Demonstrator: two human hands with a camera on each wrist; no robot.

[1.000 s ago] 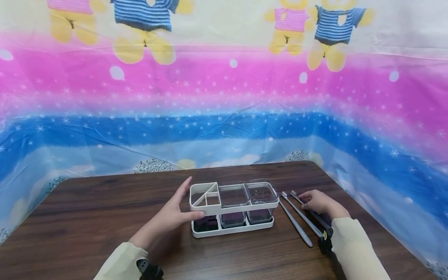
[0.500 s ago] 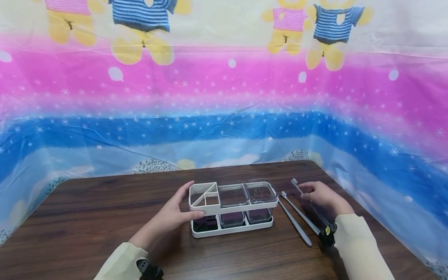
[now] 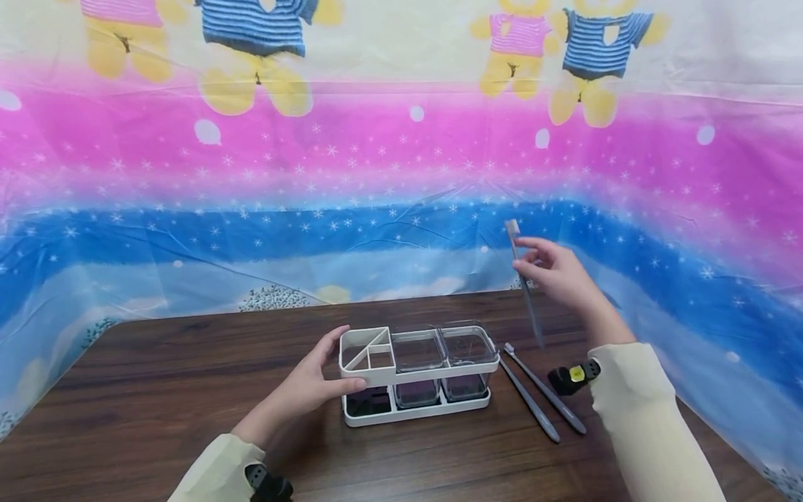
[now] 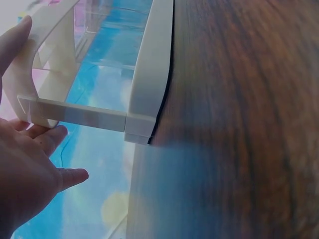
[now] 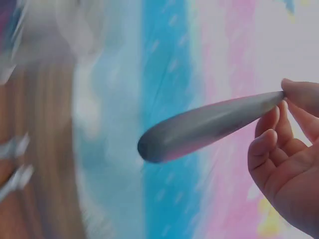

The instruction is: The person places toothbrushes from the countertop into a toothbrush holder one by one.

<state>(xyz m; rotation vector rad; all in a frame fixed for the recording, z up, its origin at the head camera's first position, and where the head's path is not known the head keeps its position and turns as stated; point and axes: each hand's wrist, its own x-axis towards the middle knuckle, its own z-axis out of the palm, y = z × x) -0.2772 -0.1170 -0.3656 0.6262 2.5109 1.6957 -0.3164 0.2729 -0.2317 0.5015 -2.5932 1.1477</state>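
Note:
In the head view, a white two-tier toothbrush holder (image 3: pixel 375 377) stands upright on the table, with two clear cups (image 3: pixel 419 394) set in it. At its left end my left hand (image 3: pixel 295 390) grips the upper frame, thumb at the front and fingers behind. In the left wrist view, the fingers reach around the holder's white end (image 4: pixel 92 114). My right hand (image 3: pixel 561 275) pinches a grey toothbrush (image 3: pixel 529 300) near its head, held up above the table with the handle hanging down. The thick handle end (image 5: pixel 209 124) fills the middle of the right wrist view.
Two more grey toothbrushes, a left one (image 3: pixel 532 406) and a right one (image 3: pixel 551 395), lie side by side on the dark wooden table (image 3: pixel 157 390), just right of the holder. A printed cloth (image 3: pixel 376 167) hangs behind the table and along its right side.
My right hand has lifted the rightmost toothbrush off the table, raising it and tilting it nearly upright. The left hand and the holder have stayed in place.

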